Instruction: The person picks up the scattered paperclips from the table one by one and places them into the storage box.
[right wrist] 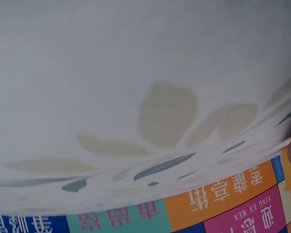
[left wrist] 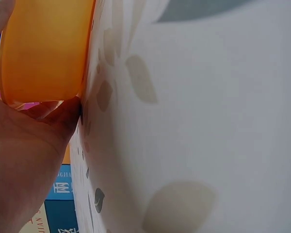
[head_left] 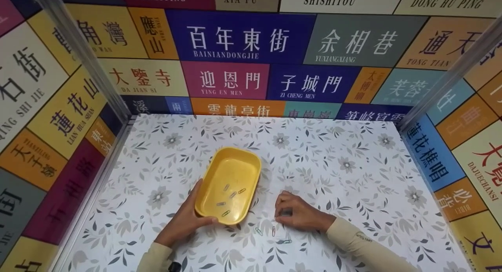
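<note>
My left hand holds a yellow plastic tray by its near left corner, thumb at the near rim and fingers along the left side. Several paper clips lie loose on the tray's floor. In the left wrist view the tray's wall rests against the palm. To the right, my right hand is low over the table with its fingers curled in, thumb and fingertips together; I cannot tell whether they pinch a clip. Just below them lie a green paper clip, a red paper clip and bluish clips.
A white tablecloth with grey leaves and flowers covers the table. Panels with coloured street-name signs stand at the back and both sides, with clear plastic strips at the corners. The right wrist view shows mostly tablecloth.
</note>
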A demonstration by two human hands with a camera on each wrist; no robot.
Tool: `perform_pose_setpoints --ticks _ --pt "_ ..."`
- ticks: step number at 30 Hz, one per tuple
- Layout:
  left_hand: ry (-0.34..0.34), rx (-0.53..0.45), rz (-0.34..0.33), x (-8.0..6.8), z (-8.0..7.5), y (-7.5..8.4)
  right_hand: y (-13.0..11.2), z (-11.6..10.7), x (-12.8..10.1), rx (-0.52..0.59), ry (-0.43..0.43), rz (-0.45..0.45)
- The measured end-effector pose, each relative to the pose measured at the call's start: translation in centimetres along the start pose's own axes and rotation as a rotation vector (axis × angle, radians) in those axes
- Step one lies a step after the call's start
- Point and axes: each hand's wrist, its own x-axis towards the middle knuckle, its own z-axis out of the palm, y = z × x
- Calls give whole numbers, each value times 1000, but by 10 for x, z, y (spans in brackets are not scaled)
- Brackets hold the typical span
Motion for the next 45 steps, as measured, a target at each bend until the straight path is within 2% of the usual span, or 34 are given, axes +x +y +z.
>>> perform_pose_setpoints --ticks 7,13,19,24,30,45 --pt "-4 12 -3 0 -1 0 -5 -3 4 12 72 48" --pt "-1 33 -26 -1 -1 0 -25 -8 12 27 106 60" --pt "-2 14 -23 -1 -1 -1 -11 -9 8 9 87 73" --pt "-3 14 -6 -1 -1 -2 -14 -10 14 5 91 48" --pt "-2 28 -1 0 -1 -1 -26 -8 24 -29 117 -16" --pt "3 13 20 0 -1 -2 -52 -14 49 -74 52 -21"
